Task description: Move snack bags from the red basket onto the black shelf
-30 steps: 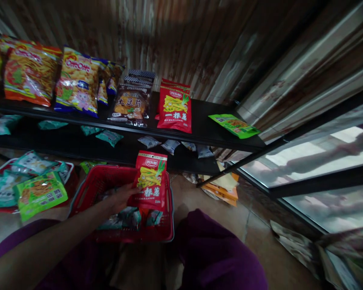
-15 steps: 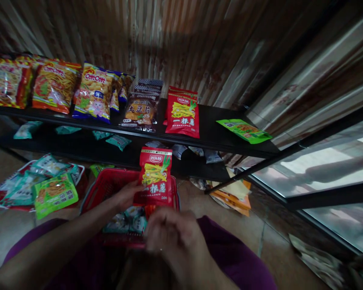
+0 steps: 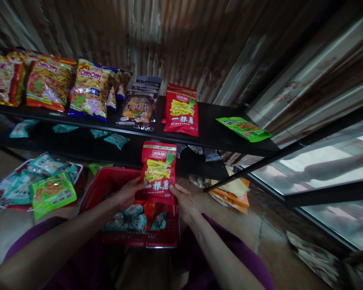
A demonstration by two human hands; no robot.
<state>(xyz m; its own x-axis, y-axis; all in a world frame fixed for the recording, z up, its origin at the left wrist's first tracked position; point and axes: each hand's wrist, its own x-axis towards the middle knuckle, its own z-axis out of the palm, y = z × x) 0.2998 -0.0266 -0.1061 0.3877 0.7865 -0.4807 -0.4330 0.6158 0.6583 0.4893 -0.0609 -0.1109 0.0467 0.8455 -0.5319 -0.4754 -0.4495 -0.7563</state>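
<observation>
A red snack bag (image 3: 159,171) with yellow sticks and a green onion printed on it is held upright in front of me, above the basket. My left hand (image 3: 132,192) grips its left edge, closed. On the opposite edge, my right hand (image 3: 182,198) pinches the lower right side. Below the bag stands a red plastic basket (image 3: 163,240) with several small teal packets (image 3: 137,219) and an orange packet (image 3: 151,213) inside. Matching red bags (image 3: 181,112) stand on the black shelf (image 3: 205,139), just beyond the held one.
Left of the red bags, the shelf carries brown potato-chip bags (image 3: 139,104) and several colourful snack bags (image 3: 90,90). A green bag (image 3: 243,128) lies at its right end. On the floor are a tray of teal packets (image 3: 16,189), another green bag (image 3: 53,193) and orange packaging (image 3: 234,197).
My right hand, blurred below the bag before, has moved up and right and now grips the bag's right edge. The bag has shifted slightly right and is still in my left hand.
</observation>
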